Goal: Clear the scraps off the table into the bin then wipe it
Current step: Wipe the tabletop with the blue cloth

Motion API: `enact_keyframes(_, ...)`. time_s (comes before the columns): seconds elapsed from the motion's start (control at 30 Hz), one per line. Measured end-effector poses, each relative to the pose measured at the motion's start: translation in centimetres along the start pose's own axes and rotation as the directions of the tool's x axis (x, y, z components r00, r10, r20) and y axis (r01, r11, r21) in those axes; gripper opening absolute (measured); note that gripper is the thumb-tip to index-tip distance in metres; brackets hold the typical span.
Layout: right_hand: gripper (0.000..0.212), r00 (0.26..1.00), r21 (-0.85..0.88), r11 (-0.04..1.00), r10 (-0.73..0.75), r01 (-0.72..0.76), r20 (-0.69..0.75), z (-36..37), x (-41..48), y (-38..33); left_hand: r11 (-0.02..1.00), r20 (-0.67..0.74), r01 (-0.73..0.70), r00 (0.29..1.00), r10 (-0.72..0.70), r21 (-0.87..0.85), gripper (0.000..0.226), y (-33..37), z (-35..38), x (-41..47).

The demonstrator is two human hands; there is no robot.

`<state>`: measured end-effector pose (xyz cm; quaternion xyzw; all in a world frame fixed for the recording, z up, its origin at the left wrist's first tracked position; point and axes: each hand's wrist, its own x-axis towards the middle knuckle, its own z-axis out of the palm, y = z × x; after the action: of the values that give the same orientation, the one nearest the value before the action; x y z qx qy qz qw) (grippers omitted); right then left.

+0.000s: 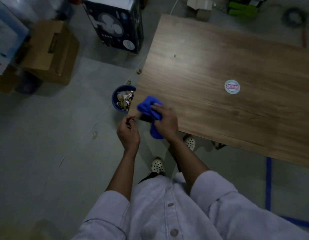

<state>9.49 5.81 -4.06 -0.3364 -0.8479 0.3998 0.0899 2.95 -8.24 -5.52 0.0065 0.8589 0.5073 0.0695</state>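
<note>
I'm watching the right hand (165, 122) gripping a blue cloth (149, 105), fingers curled over the bunched fabric. It is pressing the cloth onto the near left corner of the tabletop (219, 66), and 1 end of the cloth is hanging off the near edge below the palm.

The left hand (128, 130) is hovering just left of that corner, off the tabletop and over the floor (55, 127). Its fingers are curling in toward the thumb, tips nearly meeting. I cannot tell whether they are pinching anything.

Just beyond the left hand, the bin (115, 98) is sitting on the floor against the tabletop's left edge, partly tucked under it. Scraps (124, 100), brownish and white, are lying heaped inside.

On the tabletop, 1 small crumb (175, 55) is lying well away from the cloth, toward the far left. A round sticker (232, 86) is showing near the middle of the wood.

On the floor, 2 bits (138, 71) are lying beside the tabletop's left edge beyond the bin.

Farther out, a fan box (115, 23) is standing past the far left corner, and a cardboard box (51, 49) is sitting to its left. Blue tape (268, 184) is running along the floor at the right.
</note>
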Motion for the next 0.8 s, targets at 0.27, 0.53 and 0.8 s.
enact_keyframes(0.27, 0.074, 0.961, -0.266, 0.926, 0.278, -0.269, -0.004, 2.9, -3.9, 2.6, 1.0, 0.11, 0.029, 0.993, -0.029, 0.002, 0.019, -0.7, -0.2, 0.6)
enact_keyframes(0.53, 0.063, 0.937, 0.061, 0.998, -0.008, -0.014, 0.348, 1.2, 0.9, -3.2, 0.997, 0.159, 0.042, 0.987, -0.032, -0.06, 0.04, 1.7, -0.1, 0.9)
enact_keyframes(0.8, 0.058, 0.896, 0.315, 0.906, 0.367, -0.284, -0.248, -9.0, -1.0, 4.8, 0.999, 0.374, 0.019, 0.927, -0.008, -0.026, 0.058, 4.1, 6.0, 1.5)
